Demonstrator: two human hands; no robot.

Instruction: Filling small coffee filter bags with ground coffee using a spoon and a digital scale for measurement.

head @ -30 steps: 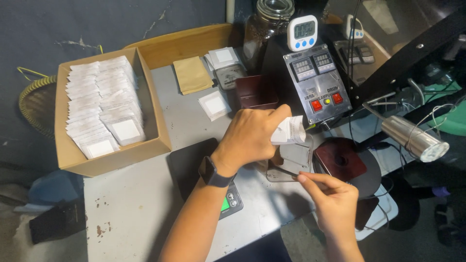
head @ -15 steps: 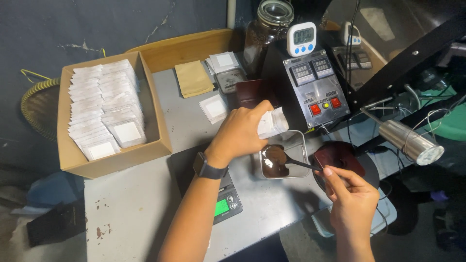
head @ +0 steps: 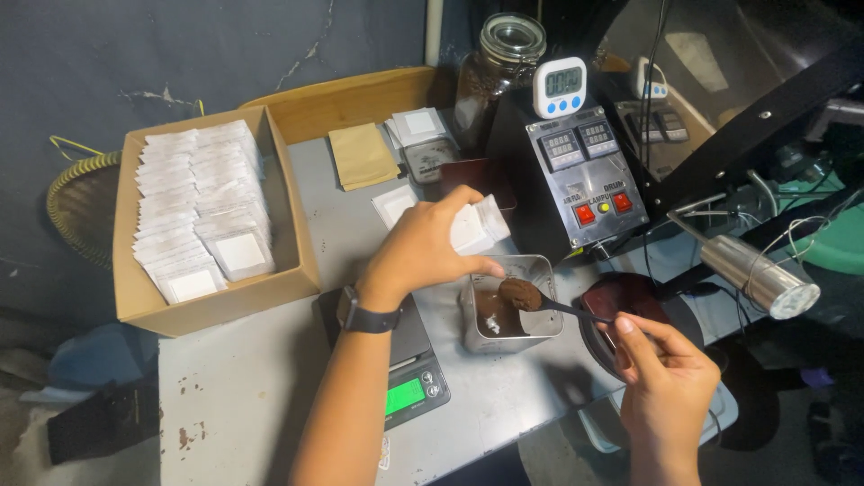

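Observation:
My left hand (head: 421, 254) holds a small white paper pouch (head: 477, 225) above a square metal tin (head: 540, 326) that contains brown powder. My right hand (head: 661, 378) grips a dark spoon (head: 549, 302) by its handle. The spoon's bowl is heaped with brown powder and hovers over the tin, just below the pouch. A black watch sits on my left wrist. A small digital scale (head: 409, 378) with a lit green display lies under my left forearm.
A cardboard box (head: 297, 261) packed with several white pouches stands at the left. Loose pouches and a tan envelope (head: 362, 155) lie behind. A glass jar (head: 504, 63), a white timer (head: 560, 87) and a grey control box (head: 589, 175) stand at the back. A dark round dish (head: 634, 297) sits at the right.
My left hand lifted the white pouch up and left off the tin. My right hand scooped brown powder with the spoon and raised it over the tin.

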